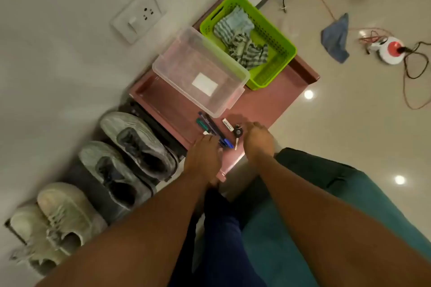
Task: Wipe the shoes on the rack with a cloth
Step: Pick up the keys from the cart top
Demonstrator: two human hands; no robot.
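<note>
A pink surface (268, 100) on glossy pale floor tiles (349, 123) carries a perforated green basket (277, 46) and clear plastic tub (177, 53); each hand's grip cannot be told.

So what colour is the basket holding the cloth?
Bright lime green basket; striped cloth inside, head view.

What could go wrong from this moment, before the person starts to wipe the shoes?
1. Both hands, the left hand and the right hand, are among the pens and the key near the pink table's edge; a careless sweep may knock them off.
2. Neither hand holds a cloth yet: the striped cloth lies in the green basket, beyond the clear box, which a reaching arm might bump.
</note>
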